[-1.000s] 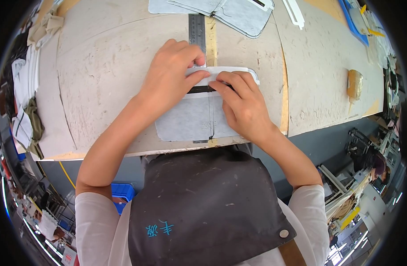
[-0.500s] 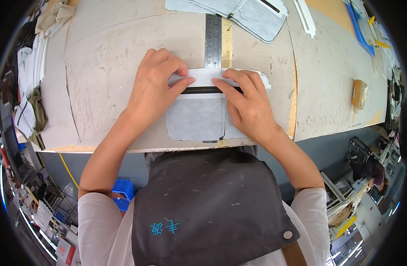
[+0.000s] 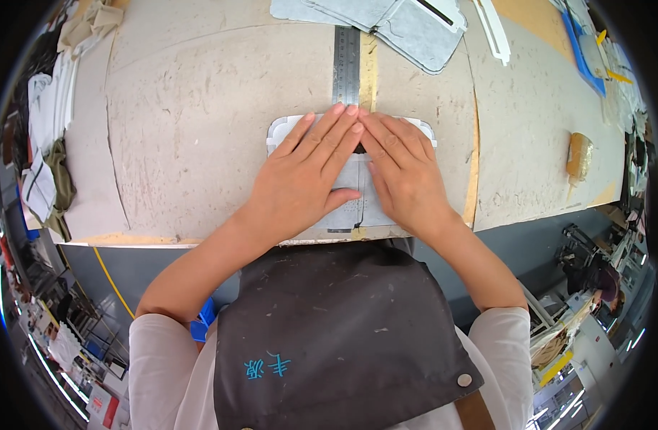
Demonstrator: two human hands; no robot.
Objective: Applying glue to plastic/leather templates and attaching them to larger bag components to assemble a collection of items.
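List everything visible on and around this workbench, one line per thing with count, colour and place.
grey fabric piece: one, pale grey with white rim, bench front centre, under both hands
steel ruler: one, silver, lying away from the person, beyond the fingertips
stacked fabric pieces: several, grey, far edge of bench
white strip: one, white, far right of the stack
amber lump: one, yellow-brown, bench right
workbench: one, beige board top
yellow cable: one, below bench front, left
apron: one, dark grey
left hand: flat on the fabric
right hand: flat on the fabric, beside the left
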